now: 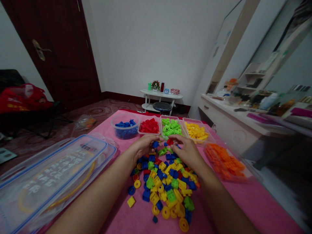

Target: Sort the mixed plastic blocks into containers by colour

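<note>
My left hand [145,145] is over the far edge of a mixed pile of plastic building blocks [168,182]. Between its thumb and fingers sits a blue block [155,144]. My right hand [186,149] faces it from the other side of the pile, its fingertips closed on a red block [170,142]. A small round blue piece [165,144] shows between the two hands; whether a hand touches it I cannot tell. Below them, the pile mixes yellow, blue, green and a few red blocks and wheels on a pink cloth [117,211].
Along the far side stand tubs of blue blocks [125,130], red blocks [149,126], green blocks [171,126] and yellow blocks [196,131]. An orange-block tub [225,162] is at the right. Clear lids with blue rims [97,152] lie at the left.
</note>
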`<state>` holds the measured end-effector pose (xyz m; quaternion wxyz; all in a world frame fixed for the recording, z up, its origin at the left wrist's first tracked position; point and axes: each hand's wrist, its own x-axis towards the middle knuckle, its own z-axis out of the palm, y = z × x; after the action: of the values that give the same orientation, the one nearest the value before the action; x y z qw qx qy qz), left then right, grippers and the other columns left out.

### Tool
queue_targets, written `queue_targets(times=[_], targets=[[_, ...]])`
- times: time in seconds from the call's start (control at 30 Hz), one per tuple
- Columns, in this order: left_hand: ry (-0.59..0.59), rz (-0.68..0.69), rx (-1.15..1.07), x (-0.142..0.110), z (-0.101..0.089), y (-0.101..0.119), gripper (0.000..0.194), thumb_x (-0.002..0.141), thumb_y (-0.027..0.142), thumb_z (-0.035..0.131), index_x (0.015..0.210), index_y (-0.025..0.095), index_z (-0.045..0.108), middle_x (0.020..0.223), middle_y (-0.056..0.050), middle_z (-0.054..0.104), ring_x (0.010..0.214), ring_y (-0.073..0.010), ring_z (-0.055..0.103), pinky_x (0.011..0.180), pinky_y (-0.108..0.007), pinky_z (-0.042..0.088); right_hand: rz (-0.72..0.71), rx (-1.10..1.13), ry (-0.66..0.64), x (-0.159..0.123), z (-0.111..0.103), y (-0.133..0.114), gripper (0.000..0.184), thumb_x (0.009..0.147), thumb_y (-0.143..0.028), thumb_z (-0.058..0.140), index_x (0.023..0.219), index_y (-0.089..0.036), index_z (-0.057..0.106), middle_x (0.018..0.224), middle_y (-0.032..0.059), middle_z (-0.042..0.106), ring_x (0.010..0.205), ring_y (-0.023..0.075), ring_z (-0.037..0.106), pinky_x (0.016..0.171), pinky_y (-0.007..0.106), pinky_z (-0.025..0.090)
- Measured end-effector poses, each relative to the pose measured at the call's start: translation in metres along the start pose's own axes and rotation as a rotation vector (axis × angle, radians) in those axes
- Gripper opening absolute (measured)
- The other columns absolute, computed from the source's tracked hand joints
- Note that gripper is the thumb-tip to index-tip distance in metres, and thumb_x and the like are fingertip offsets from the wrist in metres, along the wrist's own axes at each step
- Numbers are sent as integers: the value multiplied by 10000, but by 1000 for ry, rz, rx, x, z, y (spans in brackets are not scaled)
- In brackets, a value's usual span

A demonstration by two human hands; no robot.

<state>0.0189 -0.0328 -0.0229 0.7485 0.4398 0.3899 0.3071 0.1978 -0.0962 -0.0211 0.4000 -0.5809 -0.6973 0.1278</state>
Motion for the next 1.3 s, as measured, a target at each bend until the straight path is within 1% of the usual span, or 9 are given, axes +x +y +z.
queue_targets(times=[0.1,0.2,0.33,0.43,0.67,0.83,1.0,1.17,1.3], targets=[[-39,0,-50,1,0,-2,202,853,257,560,842,92,678,705,-52,638,485,-61,524,401,-135,367,21,-13,15,1,-3,4,387,702,-155,526,1059,-171,674,886,40,703,750,154,625,734,289,488],[9,29,-164,5,-2,1,184,863,244,560,847,93,665,743,-72,651,556,-78,579,469,-144,452,70,-46,25,3,-6,11,386,696,-159,516,1046,-157,679,764,26,683,666,148,608,656,271,481],[118,131,-375,19,-8,20,184,878,216,526,799,97,641,739,-84,651,651,-112,623,597,-201,539,93,-48,35,4,-8,18,380,696,-169,512,1034,-155,684,670,4,649,600,132,585,597,246,464],[174,194,-430,36,-14,40,198,876,244,524,784,104,628,727,-84,641,646,-124,616,602,-229,550,93,-28,39,4,-9,18,378,693,-171,514,1030,-150,684,676,4,649,586,124,577,585,238,460],[305,317,-341,69,-20,66,196,855,267,552,728,122,587,645,-39,573,577,-104,540,522,-184,489,109,-35,44,6,-11,19,389,688,-161,524,1039,-135,689,653,9,640,559,120,555,563,231,436],[352,261,-387,75,-21,74,224,868,272,507,693,138,547,669,-47,557,575,-123,523,551,-246,509,105,-34,39,6,-9,23,383,699,-164,520,1043,-149,687,627,-1,626,536,121,548,546,233,432],[457,351,-306,81,-27,81,138,811,181,536,680,155,503,722,-45,589,596,-124,548,606,-289,532,96,-26,33,5,-6,29,373,707,-173,523,1043,-171,684,664,4,647,589,134,589,589,240,466],[631,429,-141,85,-51,97,87,734,67,526,692,143,524,660,-9,560,566,-75,516,628,-231,503,112,-20,42,5,-10,26,378,704,-174,525,1047,-156,681,672,7,654,586,132,595,570,231,464],[848,489,127,82,-82,105,74,669,104,587,739,130,586,635,-25,569,623,-133,547,610,-259,477,132,-28,58,6,-11,23,406,693,-155,528,1074,-139,671,746,27,685,557,120,576,554,232,459]])
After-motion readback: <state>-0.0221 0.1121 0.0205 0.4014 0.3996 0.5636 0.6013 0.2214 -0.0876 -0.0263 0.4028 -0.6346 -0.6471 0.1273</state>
